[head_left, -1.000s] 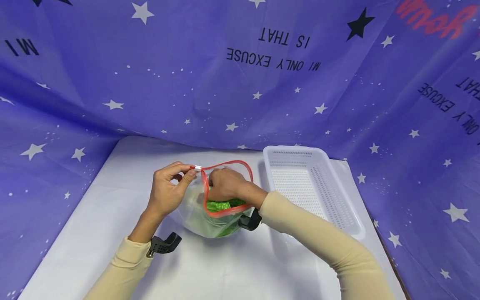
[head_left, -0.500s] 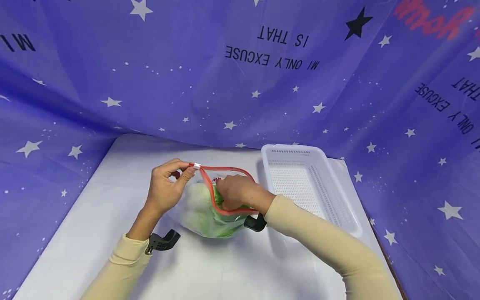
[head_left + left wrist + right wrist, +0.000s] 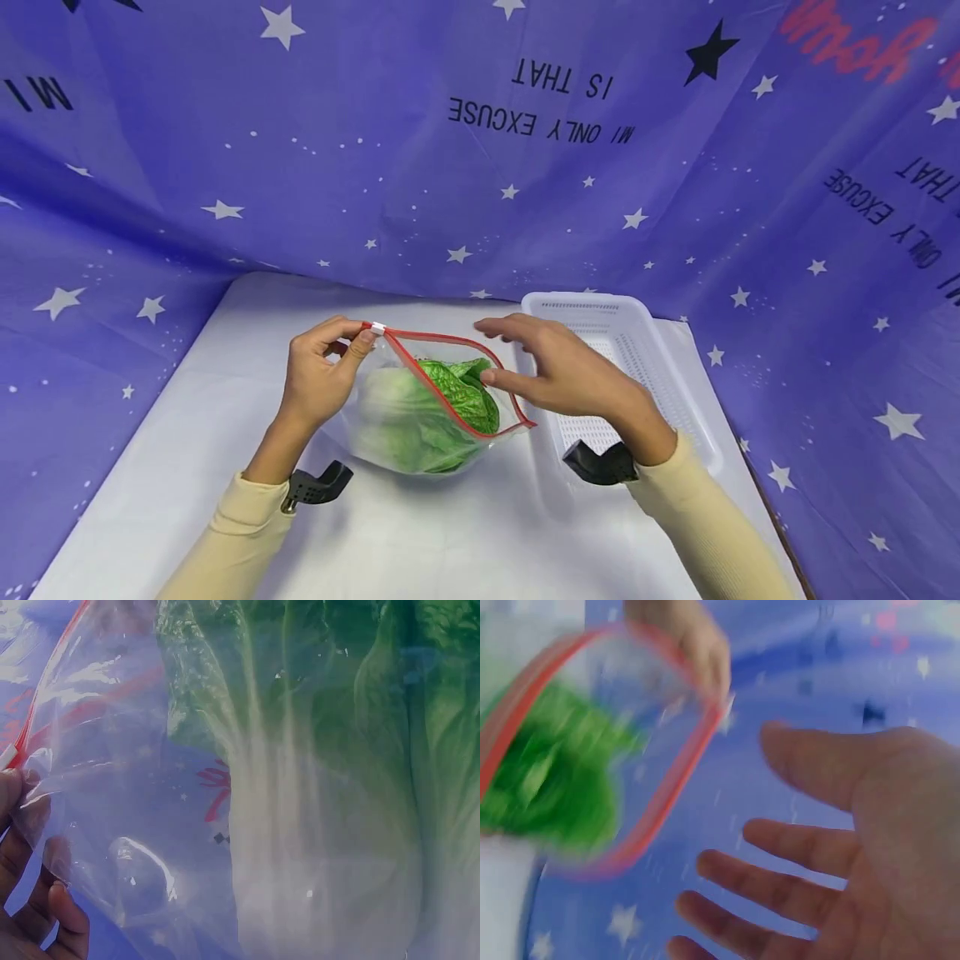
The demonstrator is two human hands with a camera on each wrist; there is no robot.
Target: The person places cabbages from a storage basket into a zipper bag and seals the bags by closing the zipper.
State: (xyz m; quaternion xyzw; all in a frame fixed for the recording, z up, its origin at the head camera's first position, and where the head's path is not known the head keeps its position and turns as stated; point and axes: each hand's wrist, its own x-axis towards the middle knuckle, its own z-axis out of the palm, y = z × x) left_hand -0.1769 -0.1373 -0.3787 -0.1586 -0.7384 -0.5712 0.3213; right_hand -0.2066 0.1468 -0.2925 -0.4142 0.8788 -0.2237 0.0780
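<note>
Head view: looks forward and down over the bench (image 3: 187, 467), mid-range. Left wrist view: pressed close against the bag (image 3: 150, 825). Right wrist view: blurred, faces the bag's mouth. All three share the bag.

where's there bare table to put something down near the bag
Free: the white table in front of the bag, between the sleeves, and the strip left of the left hand out to the cloth. Crowded: between bag and basket, where the right hand hovers open. The basket itself looks empty.
</note>
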